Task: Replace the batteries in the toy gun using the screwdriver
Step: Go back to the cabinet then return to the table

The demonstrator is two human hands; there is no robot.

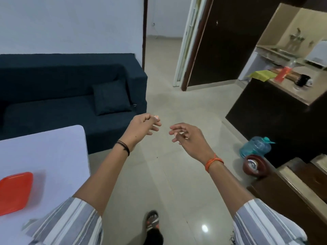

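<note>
Both hands are out over the floor (177,110), holding nothing I can identify; the left hand (141,127) has fingers loosely curled with a small pale glint at the fingertips, too blurred to name; the right hand (185,136) hangs slack and half-open; toy gun, screwdriver and batteries are nowhere in view, so their direction, long axis and the nearer hand cannot be told; a red lid (15,192) lies on the white tabletop (46,149) to the left; no legible writing
</note>
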